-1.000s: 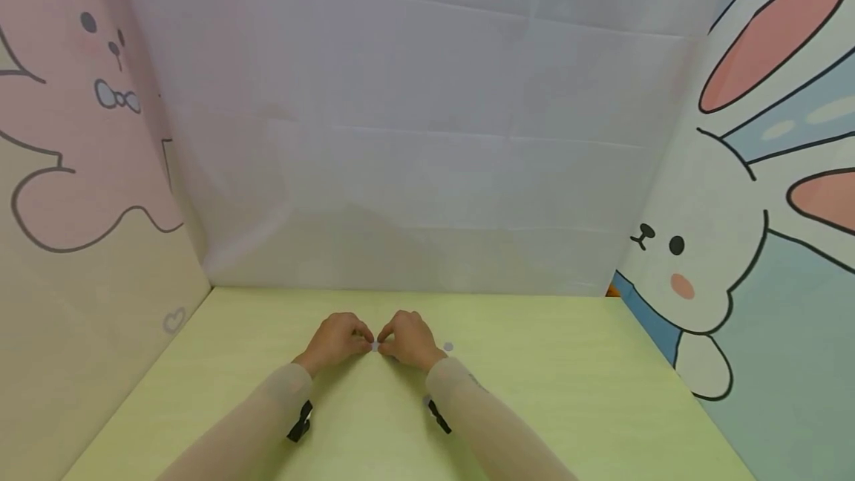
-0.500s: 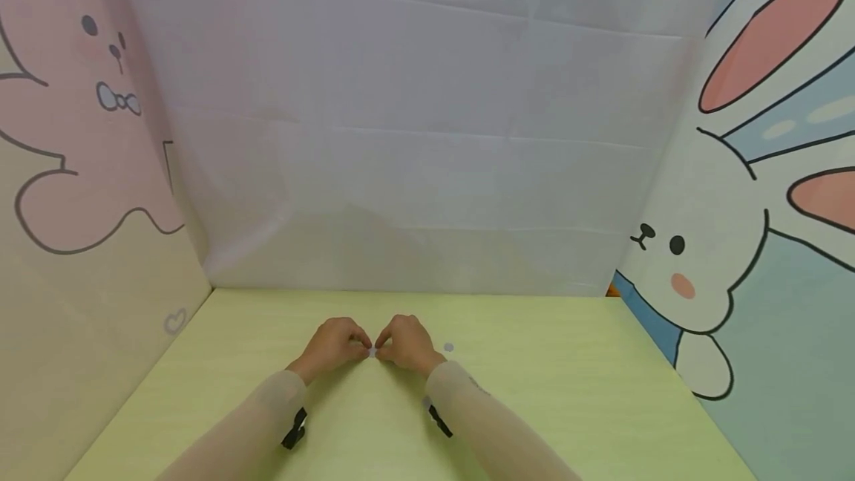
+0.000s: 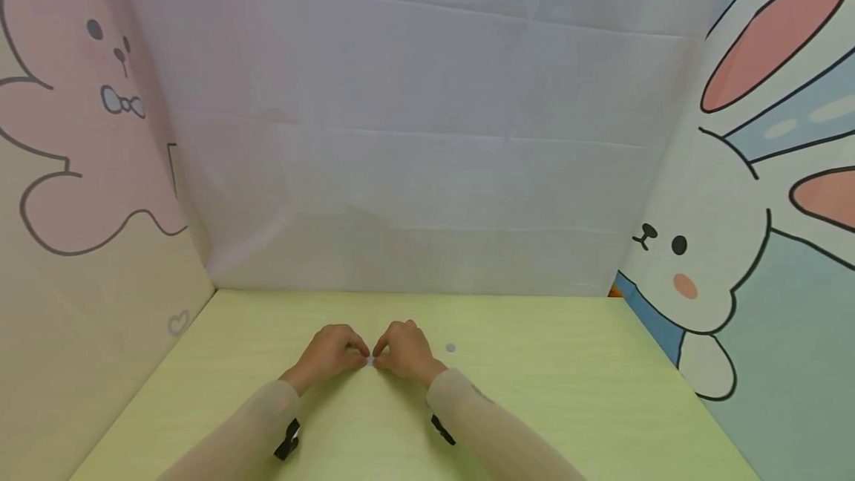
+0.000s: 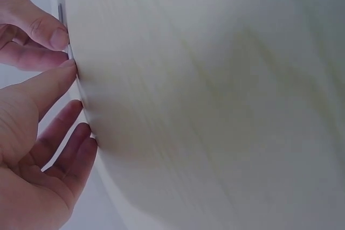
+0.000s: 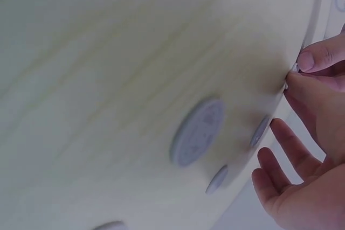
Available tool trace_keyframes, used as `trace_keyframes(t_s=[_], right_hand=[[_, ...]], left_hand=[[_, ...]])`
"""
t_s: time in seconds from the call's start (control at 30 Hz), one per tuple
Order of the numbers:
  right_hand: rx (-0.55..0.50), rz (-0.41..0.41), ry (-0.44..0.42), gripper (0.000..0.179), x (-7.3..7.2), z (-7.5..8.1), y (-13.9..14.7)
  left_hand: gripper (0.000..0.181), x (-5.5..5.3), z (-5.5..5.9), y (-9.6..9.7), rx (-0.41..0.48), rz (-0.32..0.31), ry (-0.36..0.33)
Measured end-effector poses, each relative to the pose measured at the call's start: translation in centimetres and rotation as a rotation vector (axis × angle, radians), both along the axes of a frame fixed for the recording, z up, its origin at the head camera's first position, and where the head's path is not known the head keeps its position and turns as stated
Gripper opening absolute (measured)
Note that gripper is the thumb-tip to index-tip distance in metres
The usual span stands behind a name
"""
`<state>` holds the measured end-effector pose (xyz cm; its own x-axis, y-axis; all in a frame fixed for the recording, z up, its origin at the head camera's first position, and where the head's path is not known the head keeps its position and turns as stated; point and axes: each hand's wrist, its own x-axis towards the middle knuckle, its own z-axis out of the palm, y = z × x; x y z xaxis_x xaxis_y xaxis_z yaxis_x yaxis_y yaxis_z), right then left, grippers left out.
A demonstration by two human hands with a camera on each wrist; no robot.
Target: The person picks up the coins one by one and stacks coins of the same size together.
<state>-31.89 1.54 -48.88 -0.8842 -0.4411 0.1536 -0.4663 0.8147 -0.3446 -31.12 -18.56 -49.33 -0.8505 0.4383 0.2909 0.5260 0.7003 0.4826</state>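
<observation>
A small pale grey disc [image 3: 370,361] lies on the yellow-green tabletop [image 3: 534,392], between the fingertips of both hands. From its left side, my left hand [image 3: 332,353] pinches it with thumb and forefinger; my right hand [image 3: 406,353] does the same from the right. In the left wrist view the other fingers of the left hand [image 4: 38,138] are spread, tips down at the table. The right hand [image 5: 307,154] looks alike in the right wrist view, where only a thin edge of the disc [image 5: 295,68] shows between the fingertips.
Another grey disc [image 3: 450,347] lies to the right of the right hand. The right wrist view shows several flat grey discs [image 5: 198,132] near that arm. A white sheet [image 3: 414,132] closes off the back, and printed panels [image 3: 788,362] stand at both sides.
Both hands have moved slightly toward the person and a little left, with the small disc staying between their fingertips. The disc on the right has stayed on the table.
</observation>
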Motion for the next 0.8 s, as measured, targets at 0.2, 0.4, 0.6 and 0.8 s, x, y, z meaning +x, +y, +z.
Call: trace_keyframes(t_s=[0.2,0.4,0.6,0.8], right_hand=[[-0.019,0.029,0.005,0.005,0.9,0.7,0.0],[-0.020,0.060,0.023,0.005,1.5,0.7,0.0],[-0.033,0.063,0.015,0.004,2.1,0.8,-0.2],[-0.034,0.067,0.016,0.005,3.0,0.8,-0.2]], left_hand=[[0.007,0.5,0.0,-0.2,-0.004,0.004,-0.015],[0.007,1.2,0.0,-0.4,-0.014,0.007,-0.006],[0.009,1.9,-0.1,-0.4,-0.002,0.031,-0.023],[0.008,2.8,-0.2,-0.5,-0.006,0.039,-0.019]])
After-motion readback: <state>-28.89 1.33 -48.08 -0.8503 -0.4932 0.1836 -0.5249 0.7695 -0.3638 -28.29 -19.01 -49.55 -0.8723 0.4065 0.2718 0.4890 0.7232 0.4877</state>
